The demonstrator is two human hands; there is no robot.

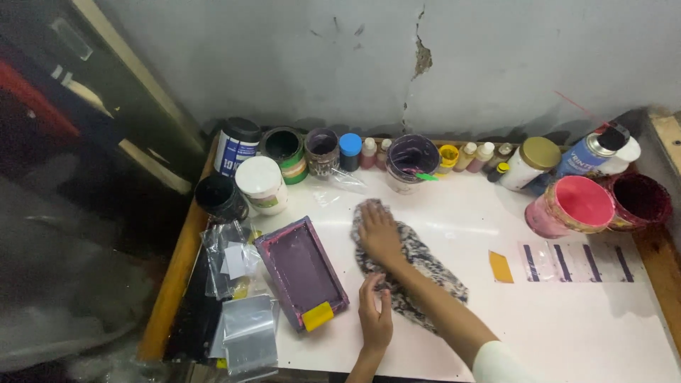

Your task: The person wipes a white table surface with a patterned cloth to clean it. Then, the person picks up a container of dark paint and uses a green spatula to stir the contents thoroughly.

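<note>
Head view looks down on a white table (582, 326) with a wooden edge on its left side. A patterned cloth (418, 266) lies near the middle of the table, and both hands are on it. The right hand (379, 232) lies flat on the far end of the cloth, palm down, with the fingers close together and stretched toward the wall. The left hand (374, 312) rests at the near edge of the cloth, with the fingers slightly spread and the thumb apart; it pinches nothing that I can see.

Just left of the cloth lies a purple printing frame (301, 273) with a piece of yellow tape (317, 316) on its near corner. Further left of the cloth, at the wooden edge, lie clear plastic bags (237, 298). Beyond the cloth, along the wall, stands a row of paint jars and small bottles (369, 152). Far to the right of the cloth stand a pink bucket (571, 206) and a dark red bucket (638, 200). Right of the cloth, a small orange card (501, 267) and a clear strip with dark bars (574, 262) lie flat. The widest open area of the table is near and to the right of the cloth.
</note>
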